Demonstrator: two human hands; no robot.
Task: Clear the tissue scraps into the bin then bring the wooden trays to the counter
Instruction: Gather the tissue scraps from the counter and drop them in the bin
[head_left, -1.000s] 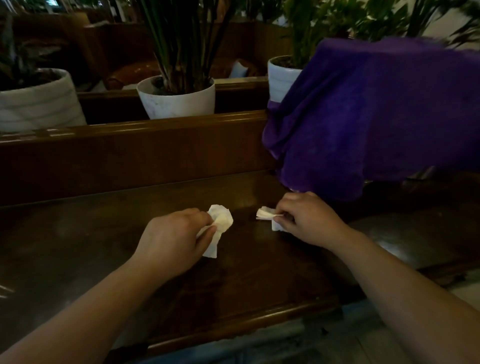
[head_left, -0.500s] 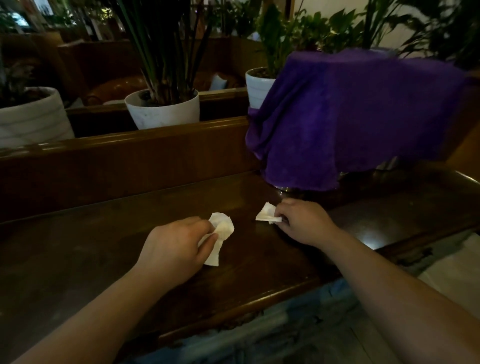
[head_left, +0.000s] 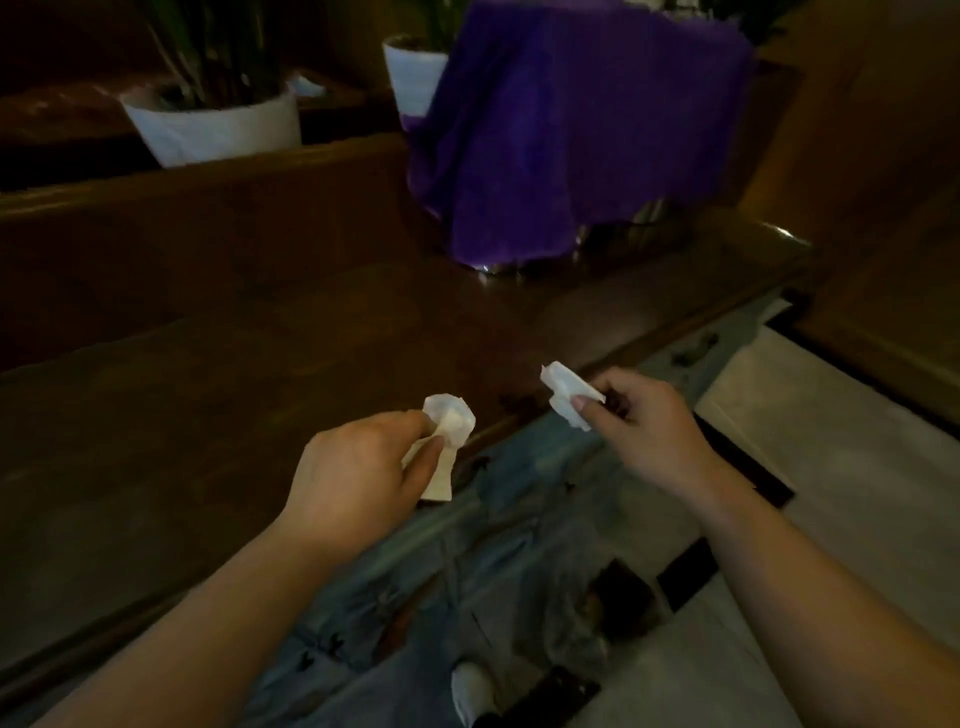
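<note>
glossy dark wooden table (head_left: 218, 395) | left hand (head_left: 358, 467): crumpled tissue (head_left: 449, 415) | right hand (head_left: 644, 431): folded scrap (head_left: 563, 389)

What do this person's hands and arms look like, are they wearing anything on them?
Nothing is worn on them. The left hand and right hand are bare, with no gloves and no ring, watch or bracelet visible in this dim picture. Both forearms are bare too, with no sleeve in view. Fingernails look short and unpainted.

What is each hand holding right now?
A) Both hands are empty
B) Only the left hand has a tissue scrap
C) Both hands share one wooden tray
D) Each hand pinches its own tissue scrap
D: the left hand pinches one white tissue scrap, and the right hand pinches another tissue scrap.
</note>
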